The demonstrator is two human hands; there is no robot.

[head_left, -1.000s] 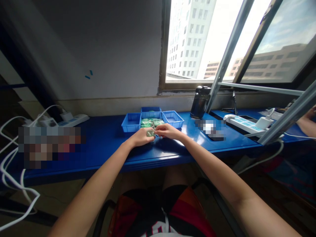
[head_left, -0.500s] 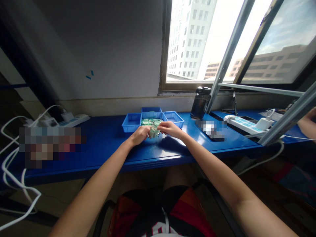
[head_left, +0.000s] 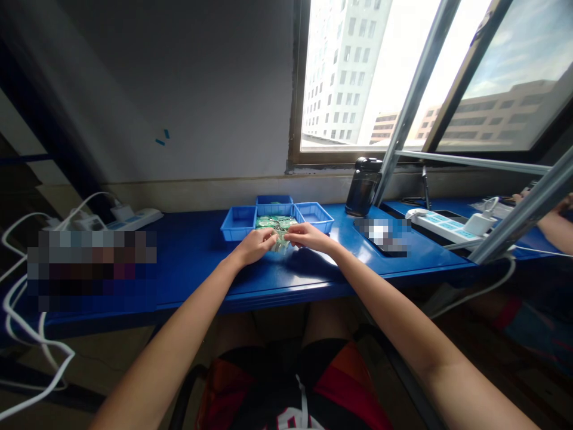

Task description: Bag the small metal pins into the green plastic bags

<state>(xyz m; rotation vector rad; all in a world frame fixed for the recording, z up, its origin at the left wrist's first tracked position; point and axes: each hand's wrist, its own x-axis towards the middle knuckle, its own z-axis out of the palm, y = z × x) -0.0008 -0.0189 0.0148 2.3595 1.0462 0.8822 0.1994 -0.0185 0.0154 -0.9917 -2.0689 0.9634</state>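
Observation:
My left hand (head_left: 257, 246) and my right hand (head_left: 308, 236) meet at the front of a middle blue bin, fingers pinched. What each one holds, if anything, is too small to make out. Between and behind the fingertips lies a heap of small green and silvery pieces (head_left: 274, 222), their kind unclear. The heap fills the middle bin, whose front is partly hidden by my hands. Around it stand a left blue bin (head_left: 239, 229), a right blue bin (head_left: 323, 224) and a back blue bin (head_left: 274, 198).
On the blue table (head_left: 192, 263) a black bottle (head_left: 363, 186) stands to the right, near a blurred-out dark object (head_left: 394, 246). A white power strip (head_left: 441, 226) lies beyond the metal post. White cables (head_left: 27, 322) hang at left. Another person's arm (head_left: 557, 227) shows at far right.
My fingertips have shifted slightly over the green pieces, and my left hand has turned a little inward. At far right the other person's hand has come into view.

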